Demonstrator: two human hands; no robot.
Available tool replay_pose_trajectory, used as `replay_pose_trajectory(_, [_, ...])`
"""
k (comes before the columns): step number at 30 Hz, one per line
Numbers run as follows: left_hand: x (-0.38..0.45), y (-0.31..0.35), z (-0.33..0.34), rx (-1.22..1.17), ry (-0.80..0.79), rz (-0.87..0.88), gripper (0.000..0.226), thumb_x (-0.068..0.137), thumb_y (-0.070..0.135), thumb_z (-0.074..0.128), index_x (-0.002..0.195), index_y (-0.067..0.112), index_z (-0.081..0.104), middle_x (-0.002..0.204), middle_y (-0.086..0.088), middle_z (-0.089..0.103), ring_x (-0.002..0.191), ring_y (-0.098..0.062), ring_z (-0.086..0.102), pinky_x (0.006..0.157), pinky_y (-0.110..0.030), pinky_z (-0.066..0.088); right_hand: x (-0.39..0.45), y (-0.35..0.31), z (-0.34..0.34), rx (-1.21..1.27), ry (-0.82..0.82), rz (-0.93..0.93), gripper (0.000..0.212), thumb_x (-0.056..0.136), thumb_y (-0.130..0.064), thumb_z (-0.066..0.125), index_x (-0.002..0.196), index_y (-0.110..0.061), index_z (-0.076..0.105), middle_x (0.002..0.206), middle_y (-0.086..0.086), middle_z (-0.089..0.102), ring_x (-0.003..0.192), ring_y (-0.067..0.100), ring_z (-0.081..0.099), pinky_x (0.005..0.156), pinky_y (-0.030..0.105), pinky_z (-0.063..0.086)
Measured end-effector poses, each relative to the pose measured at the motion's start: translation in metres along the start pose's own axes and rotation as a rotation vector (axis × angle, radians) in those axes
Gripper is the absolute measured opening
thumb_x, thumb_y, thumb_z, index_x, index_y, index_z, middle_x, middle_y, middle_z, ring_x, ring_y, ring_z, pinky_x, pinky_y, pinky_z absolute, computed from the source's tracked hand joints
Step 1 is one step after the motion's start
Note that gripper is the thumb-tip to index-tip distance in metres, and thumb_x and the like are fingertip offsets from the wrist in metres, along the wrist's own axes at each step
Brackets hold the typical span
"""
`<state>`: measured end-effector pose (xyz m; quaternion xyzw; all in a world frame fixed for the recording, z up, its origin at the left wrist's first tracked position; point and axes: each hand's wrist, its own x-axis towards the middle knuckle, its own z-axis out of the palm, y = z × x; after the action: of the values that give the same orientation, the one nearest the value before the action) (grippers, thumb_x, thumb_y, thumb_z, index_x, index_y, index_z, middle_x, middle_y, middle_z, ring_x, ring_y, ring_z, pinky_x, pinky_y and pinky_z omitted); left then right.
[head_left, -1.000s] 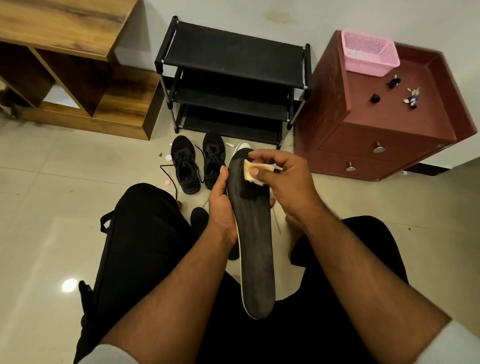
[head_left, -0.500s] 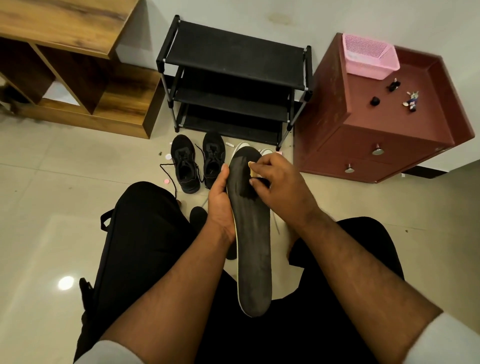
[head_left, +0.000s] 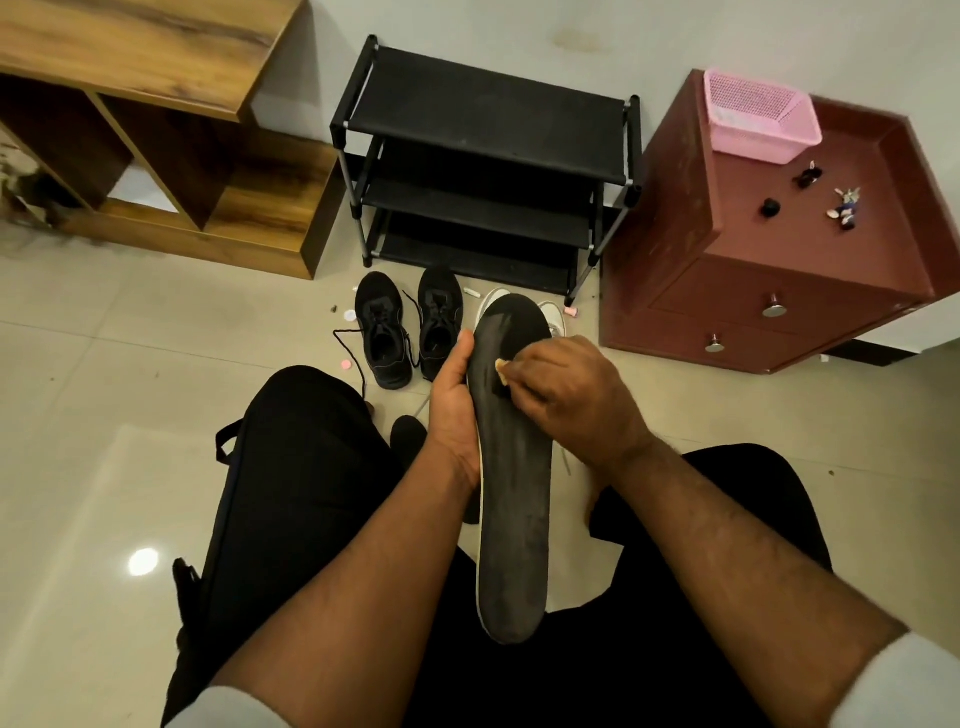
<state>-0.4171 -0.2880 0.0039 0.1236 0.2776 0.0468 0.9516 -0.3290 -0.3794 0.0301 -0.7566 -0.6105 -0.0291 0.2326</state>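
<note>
Black insole (head_left: 511, 499) stands over the lap, toe pointing at the shoe rack (head_left: 483, 150). Left hand (head_left: 454, 405) grips its left edge. Right hand (head_left: 571, 395) pinches a small pale pad (head_left: 502, 370) against the forefoot. Short, firm strokes should do it, with the left hand bracing behind. The fingers hide most of the pad, so its material is unclear.

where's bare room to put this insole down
The shoe rack's top shelf is bare for the insole; so are the floor tiles left of your knee. Crowded: the floor before the rack, with black sneakers, white shoes and scraps.
</note>
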Motion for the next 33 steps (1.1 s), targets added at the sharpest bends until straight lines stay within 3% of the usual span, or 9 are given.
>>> replay_pose_trajectory(5, [-0.001,-0.004,0.006,0.025,0.035,-0.066,0.066,0.09,0.062,0.049,0.13,0.01,0.061,0.118,-0.021,0.064,0.1,-0.035,0.062,0.088,-0.05,0.049,0.029,0.021,-0.016,-0.034,0.094,0.117,0.024,0.088,-0.02,0.055,0.091,-0.004,0.073,0.084,0.01,0.069,0.077,0.021,0.065,0.073,0.036,0.051])
replay_pose_trajectory(10, [0.0,0.001,0.001,0.028,0.053,-0.038,0.06,0.094,0.057,0.044,0.095,0.007,0.076,0.09,-0.015,0.072,0.082,-0.026,0.071,0.082,-0.037,0.056,0.011,0.001,-0.003,0.016,-0.017,-0.018,0.024,0.091,-0.019,0.054,0.09,-0.004,0.073,0.084,0.009,0.069,0.076,0.022,0.064,0.074,0.036,0.049])
replay_pose_trajectory(12, [0.005,-0.001,-0.001,0.05,0.083,-0.045,0.062,0.095,0.057,0.043,0.09,0.007,0.078,0.087,-0.014,0.072,0.08,-0.025,0.072,0.08,-0.035,0.057,0.003,-0.002,-0.002,0.024,-0.064,-0.033,0.024,0.091,-0.019,0.054,0.093,-0.004,0.073,0.086,0.01,0.069,0.077,0.023,0.064,0.074,0.036,0.05])
replay_pose_trajectory(16, [0.005,-0.006,0.005,0.056,0.059,-0.061,0.055,0.096,0.055,0.042,0.104,0.01,0.072,0.093,-0.018,0.072,0.076,-0.028,0.073,0.07,-0.041,0.06,0.018,0.014,-0.012,-0.019,0.052,0.066,0.023,0.089,-0.017,0.055,0.094,-0.003,0.072,0.086,0.011,0.068,0.079,0.022,0.063,0.076,0.033,0.048])
replay_pose_trajectory(18, [0.002,-0.006,0.007,0.061,0.055,-0.057,0.055,0.096,0.056,0.042,0.101,0.01,0.072,0.091,-0.018,0.073,0.072,-0.029,0.073,0.066,-0.042,0.059,0.027,0.019,-0.015,-0.038,0.108,0.138,0.018,0.087,-0.013,0.058,0.094,-0.003,0.072,0.086,0.011,0.067,0.079,0.023,0.062,0.074,0.037,0.052])
replay_pose_trajectory(25, [0.007,-0.006,0.0,0.033,0.128,-0.012,0.058,0.093,0.059,0.047,0.086,0.012,0.079,0.085,-0.013,0.072,0.077,-0.024,0.073,0.068,-0.033,0.059,0.014,-0.002,-0.006,0.035,-0.165,-0.079,0.026,0.087,-0.019,0.05,0.094,-0.006,0.072,0.087,0.009,0.066,0.079,0.023,0.06,0.071,0.036,0.047])
replay_pose_trajectory(30, [0.002,-0.009,0.01,0.08,0.11,-0.092,0.061,0.093,0.063,0.042,0.121,0.013,0.065,0.104,-0.018,0.071,0.091,-0.031,0.067,0.084,-0.044,0.053,0.032,0.028,-0.017,-0.038,-0.007,0.105,0.024,0.089,-0.017,0.051,0.094,-0.005,0.072,0.086,0.01,0.066,0.082,0.023,0.061,0.075,0.041,0.053])
replay_pose_trajectory(33, [0.002,-0.006,0.007,0.059,0.11,-0.059,0.056,0.095,0.058,0.043,0.109,0.011,0.071,0.092,-0.017,0.073,0.079,-0.029,0.072,0.069,-0.041,0.061,0.028,0.017,-0.012,-0.016,-0.073,-0.02,0.03,0.089,-0.019,0.046,0.091,-0.004,0.072,0.084,0.011,0.066,0.078,0.024,0.061,0.072,0.039,0.052])
